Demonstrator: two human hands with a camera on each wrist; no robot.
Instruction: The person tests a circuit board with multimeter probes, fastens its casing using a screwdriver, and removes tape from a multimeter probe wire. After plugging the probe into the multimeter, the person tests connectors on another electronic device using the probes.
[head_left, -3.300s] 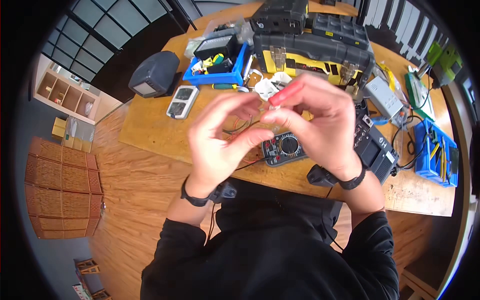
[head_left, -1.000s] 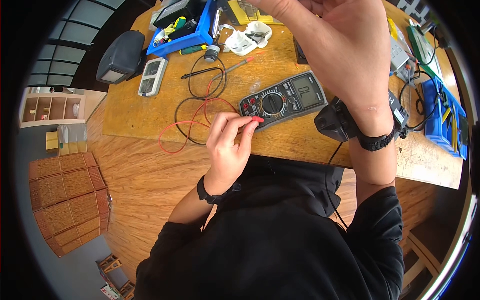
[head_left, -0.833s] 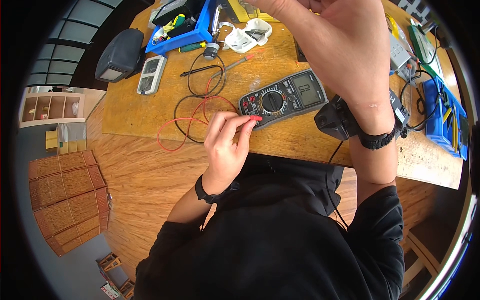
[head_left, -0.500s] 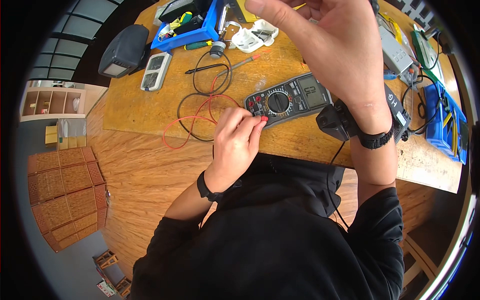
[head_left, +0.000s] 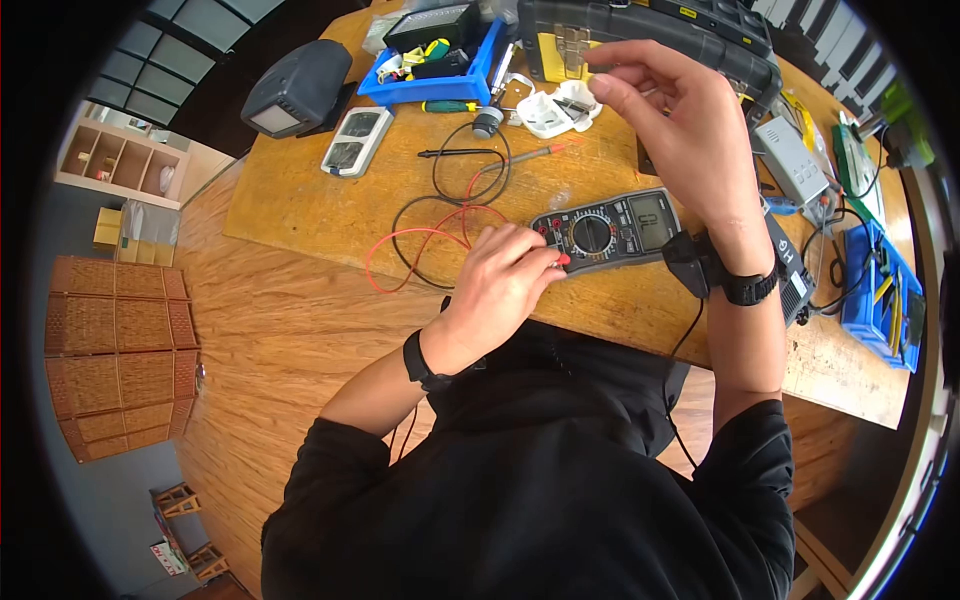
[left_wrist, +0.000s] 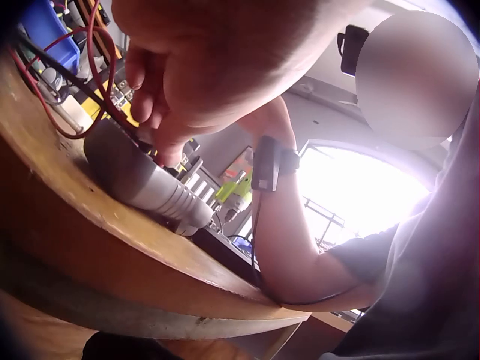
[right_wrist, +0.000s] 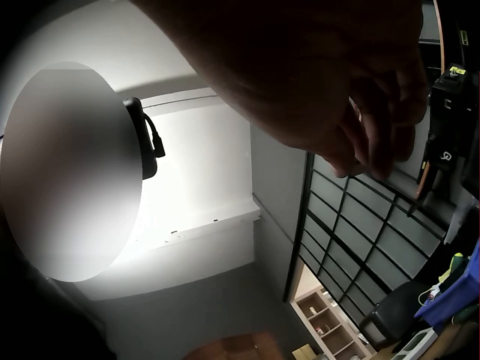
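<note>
At the near table edge, my left hand (head_left: 492, 285) pinches a small red plug (head_left: 563, 260) between thumb and fingertips. The plug is right at the lower left corner of a dark multimeter (head_left: 594, 232), whose screen is lit. In the left wrist view the fingers reach over the meter's grey side (left_wrist: 135, 172). A red test lead (head_left: 410, 232) and a black one loop on the table left of the meter. My right hand (head_left: 690, 140) is raised above the table behind the meter, fingers loosely bent, thumb and index finger apart, with nothing visible between them.
Behind the leads are a white dish (head_left: 556, 112) with small metal parts, a green screwdriver (head_left: 448, 106) and a blue tray (head_left: 425, 92). A black toolbox (head_left: 650, 50) stands at the back. A black device (head_left: 790, 275) and another blue bin (head_left: 880, 310) are to the right.
Both hands were together in the air at first, the right with a red piece. The left then came down to the meter with a red plug. The right has drawn back slightly; the head view shifted.
</note>
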